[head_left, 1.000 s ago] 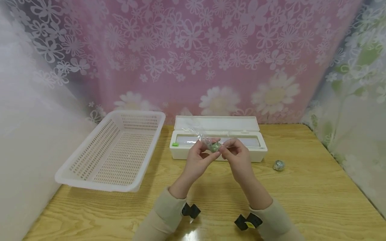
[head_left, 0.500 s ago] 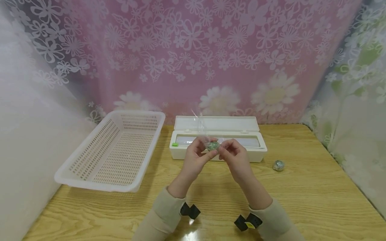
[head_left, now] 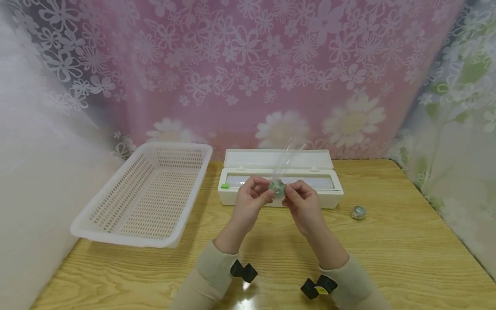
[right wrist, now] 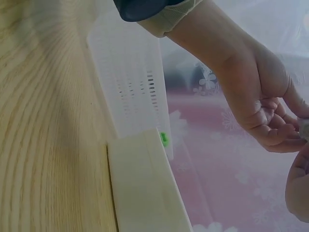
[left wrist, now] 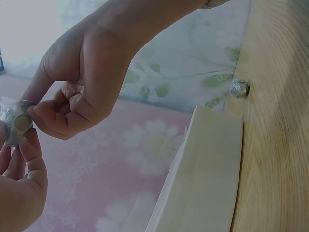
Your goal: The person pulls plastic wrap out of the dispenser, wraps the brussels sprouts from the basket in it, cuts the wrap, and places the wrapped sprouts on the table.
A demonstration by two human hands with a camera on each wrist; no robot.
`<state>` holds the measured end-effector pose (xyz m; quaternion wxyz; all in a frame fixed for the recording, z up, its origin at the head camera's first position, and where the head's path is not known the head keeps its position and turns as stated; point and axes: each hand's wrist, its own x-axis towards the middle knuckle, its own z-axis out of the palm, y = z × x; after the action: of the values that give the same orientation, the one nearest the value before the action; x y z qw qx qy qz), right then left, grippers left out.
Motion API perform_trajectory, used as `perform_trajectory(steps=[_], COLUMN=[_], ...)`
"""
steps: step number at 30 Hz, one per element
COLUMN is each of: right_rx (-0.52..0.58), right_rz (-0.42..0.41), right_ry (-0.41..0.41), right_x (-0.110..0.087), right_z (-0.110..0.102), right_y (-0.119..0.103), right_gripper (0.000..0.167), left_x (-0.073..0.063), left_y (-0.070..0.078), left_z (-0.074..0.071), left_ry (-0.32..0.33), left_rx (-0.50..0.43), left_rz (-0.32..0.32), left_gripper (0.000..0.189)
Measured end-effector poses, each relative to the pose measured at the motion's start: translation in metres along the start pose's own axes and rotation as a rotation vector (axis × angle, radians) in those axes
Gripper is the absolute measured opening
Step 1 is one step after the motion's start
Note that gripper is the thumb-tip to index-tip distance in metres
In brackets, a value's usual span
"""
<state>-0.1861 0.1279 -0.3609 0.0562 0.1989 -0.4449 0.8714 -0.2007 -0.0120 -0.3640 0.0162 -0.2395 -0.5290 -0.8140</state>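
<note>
A small round greenish ball in clear film (head_left: 277,188) is held up between both hands, in front of the white box. My left hand (head_left: 249,201) pinches its left side between thumb and fingers. On the opposite side, my right hand (head_left: 306,207) pinches it with thumb and forefinger. A loose tail of clear film (head_left: 284,161) rises from the top and leans right. In the left wrist view the wrapped ball (left wrist: 18,123) sits among the fingertips; in the right wrist view only a sliver of the ball (right wrist: 304,128) shows at the edge.
Behind the hands stands an open white cling film box (head_left: 280,200) with a roll (head_left: 240,180) inside and a green slider (head_left: 225,186). A second wrapped ball (head_left: 358,212) lies on the wooden table (head_left: 403,241) to the right. A white perforated basket (head_left: 180,215) stands at left.
The ball has been turned in the fingers. Its film tail has swung from leaning left, through upright, to leaning right. The left fingers have shifted slightly left; the box, basket and second ball stay put.
</note>
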Motion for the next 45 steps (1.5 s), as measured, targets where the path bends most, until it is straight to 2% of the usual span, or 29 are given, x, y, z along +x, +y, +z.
perform_trajectory(steps=[2, 5, 7, 10, 13, 15, 19, 23, 27, 30, 34, 38, 41, 43, 45], right_rx=[-0.006, -0.04, -0.077, -0.132, -0.176, -0.196, -0.252, -0.315, -0.334, -0.333, -0.319, -0.236, -0.21, -0.257, -0.336], right_rz=[0.003, 0.031, 0.046, 0.057, 0.063, 0.075, 0.077, -0.003, -0.07, -0.07, -0.09, -0.082, -0.06, -0.054, -0.065], right_ry=[-0.005, -0.005, -0.011, -0.019, -0.012, -0.008, -0.013, -0.013, -0.053, -0.091, -0.107, -0.145, -0.117, -0.062, -0.007], right_x=[0.0, -0.001, -0.003, -0.004, -0.004, -0.004, -0.002, 0.002, 0.005, 0.004, 0.003, 0.004, 0.004, 0.004, 0.004], right_z=[0.0, 0.0, 0.0, 0.0, 0.001, 0.002, 0.0, -0.004, -0.008, -0.009, -0.01, -0.009, -0.007, -0.006, -0.004], right_y=[0.0, 0.0, 0.001, 0.001, 0.001, 0.0, 0.0, -0.002, -0.005, -0.007, -0.006, -0.003, -0.003, -0.004, -0.006], right_gripper=[0.009, 0.009, 0.01, 0.013, 0.017, 0.02, 0.021, 0.024, 0.023, 0.021, 0.016, 0.012, 0.013, 0.013, 0.011], left_x=[0.0, -0.001, -0.003, -0.005, -0.005, -0.005, -0.004, -0.002, -0.001, -0.001, -0.001, -0.002, -0.001, 0.0, 0.001], left_y=[-0.001, -0.001, -0.001, -0.001, -0.002, -0.003, -0.003, -0.003, -0.002, -0.002, -0.002, -0.002, -0.002, -0.003, -0.004], left_z=[0.001, 0.002, 0.003, 0.004, 0.004, 0.004, 0.006, 0.007, 0.007, 0.006, 0.006, 0.005, 0.003, 0.002, 0.002], left_ry=[0.037, 0.069, 0.052, -0.009, -0.054, -0.059, -0.038, -0.009, -0.037, -0.064, -0.065, -0.072, -0.096, -0.106, -0.088], left_rx=[0.001, 0.031, 0.08, 0.16, 0.211, 0.237, 0.296, 0.344, 0.355, 0.326, 0.256, 0.228, 0.233, 0.237, 0.23], left_rz=[0.004, -0.002, -0.009, -0.015, -0.004, 0.009, 0.037, 0.044, 0.002, -0.031, -0.022, 0.01, 0.021, 0.025, 0.015], left_gripper=[0.03, 0.045, 0.057, 0.065, 0.063, 0.061, 0.063, 0.053, 0.037, 0.035, 0.034, 0.032, 0.035, 0.038, 0.038])
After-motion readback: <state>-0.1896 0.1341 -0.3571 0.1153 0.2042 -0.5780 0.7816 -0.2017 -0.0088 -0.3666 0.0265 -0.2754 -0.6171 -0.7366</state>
